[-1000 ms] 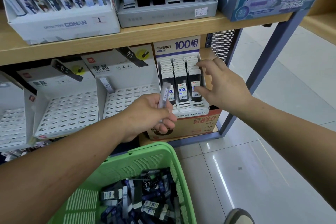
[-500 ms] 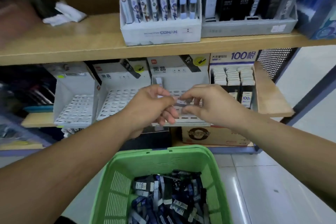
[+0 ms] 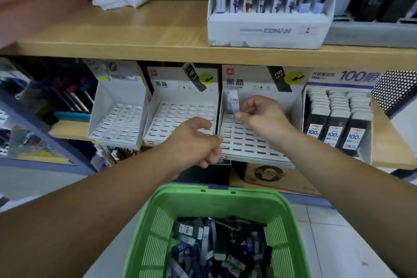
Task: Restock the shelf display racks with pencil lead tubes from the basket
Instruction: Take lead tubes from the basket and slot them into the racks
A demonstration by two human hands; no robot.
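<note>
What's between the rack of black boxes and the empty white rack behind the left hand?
Another white slotted cardboard rack, where the right hand pinches a clear plastic lead tube, in the head view.

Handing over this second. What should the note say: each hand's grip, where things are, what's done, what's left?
Left hand: curled, nothing seen in its grip, in front of the middle rack.
Right hand: pinches a clear tube at the back left corner of the right white rack, beside a standing tube.
Done: one tube slotted there.
Left: seat the held one, then fill these racks and the left rack from the loose tubes in the green basket.
</note>
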